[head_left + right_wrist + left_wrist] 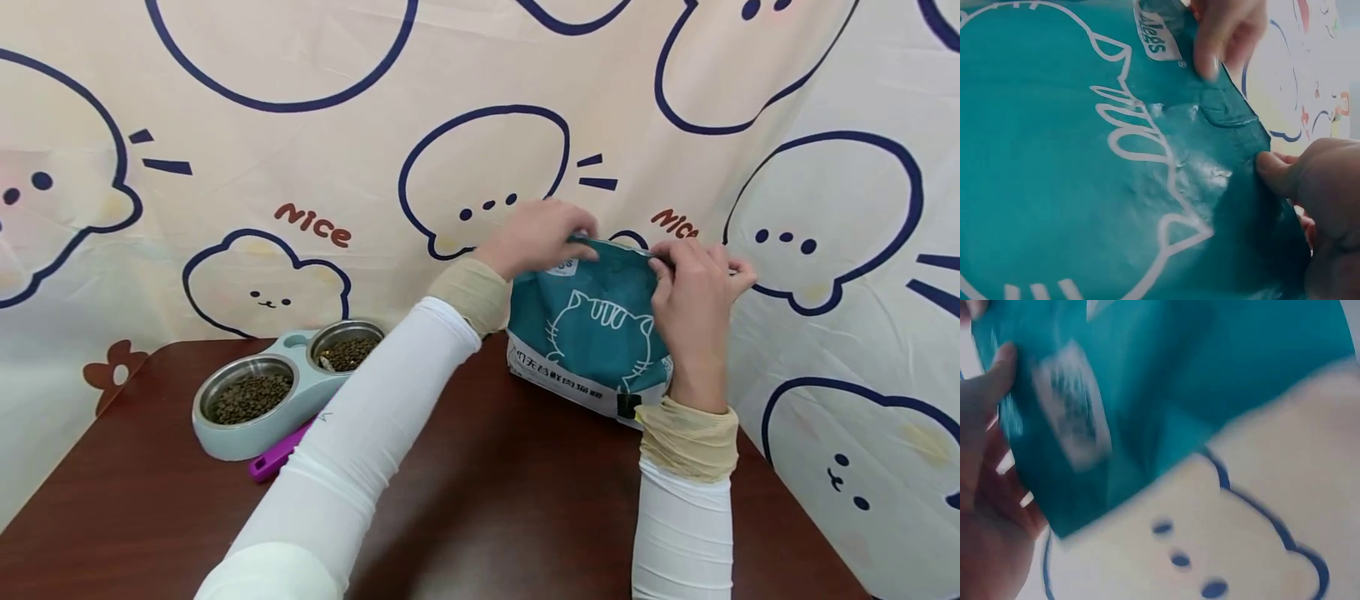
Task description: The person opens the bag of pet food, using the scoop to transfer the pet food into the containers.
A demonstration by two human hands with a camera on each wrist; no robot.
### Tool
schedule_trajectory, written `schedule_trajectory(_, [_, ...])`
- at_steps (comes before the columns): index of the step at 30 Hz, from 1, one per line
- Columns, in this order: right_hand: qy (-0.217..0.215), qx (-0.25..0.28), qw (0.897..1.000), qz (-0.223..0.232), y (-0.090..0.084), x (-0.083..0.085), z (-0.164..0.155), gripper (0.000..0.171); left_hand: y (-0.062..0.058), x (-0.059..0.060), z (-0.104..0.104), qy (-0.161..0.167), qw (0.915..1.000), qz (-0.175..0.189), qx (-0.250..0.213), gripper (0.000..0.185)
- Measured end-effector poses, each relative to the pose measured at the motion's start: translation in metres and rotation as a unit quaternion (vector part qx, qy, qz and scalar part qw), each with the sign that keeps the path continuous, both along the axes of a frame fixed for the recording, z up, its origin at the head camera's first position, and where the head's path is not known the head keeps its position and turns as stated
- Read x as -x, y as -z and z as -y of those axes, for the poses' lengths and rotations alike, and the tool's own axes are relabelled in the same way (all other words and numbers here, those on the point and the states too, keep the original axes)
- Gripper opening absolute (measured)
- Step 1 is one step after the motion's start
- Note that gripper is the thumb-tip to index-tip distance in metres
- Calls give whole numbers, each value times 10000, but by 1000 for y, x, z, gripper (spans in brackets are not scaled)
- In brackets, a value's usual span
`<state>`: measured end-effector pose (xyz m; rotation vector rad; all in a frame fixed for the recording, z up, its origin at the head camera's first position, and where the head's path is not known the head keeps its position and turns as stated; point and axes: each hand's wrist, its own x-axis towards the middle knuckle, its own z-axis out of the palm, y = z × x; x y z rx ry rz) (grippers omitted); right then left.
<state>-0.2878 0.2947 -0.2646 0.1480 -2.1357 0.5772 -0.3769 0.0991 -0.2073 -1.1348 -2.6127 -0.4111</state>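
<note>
A teal cat-food bag (592, 333) with a white cat outline stands upright at the back of the dark table (487, 500). My left hand (540, 233) pinches the bag's top edge at its left end. At the right end of that edge my right hand (693, 283) pinches it too. The right wrist view fills with the bag (1085, 162), my right thumb (1279, 172) pressed on its top seam and left fingers (1222, 37) gripping farther along. The left wrist view is blurred, showing the teal bag (1147, 381) against my left hand (985, 462).
A pale green double feeder (281, 387) with two steel bowls of brown kibble sits at the table's left. A purple scoop handle (277, 454) lies in front of it. A cartoon-printed cloth (300, 167) hangs behind.
</note>
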Motion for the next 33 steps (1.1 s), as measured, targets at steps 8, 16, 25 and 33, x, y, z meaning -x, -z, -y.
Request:
schedule_trajectory(8, [-246,515,9978,-333,4,11,8,20,-5,-8,22,-246,9990,-293,224,25])
schedule_trajectory(16, [-387,367,9983,-230,12,29,26,26,2,-9,42,-1083,9905,-829,156,27])
schedule_trajectory(25, [-203,356,9989,-217,13,29,31,27,2,-5,65,-1393,9893,40,-430,28])
schedule_trajectory(33, [517,1947,9786,416,7,25,28,58,14,-5,67,-1787,9785,-822,-615,25])
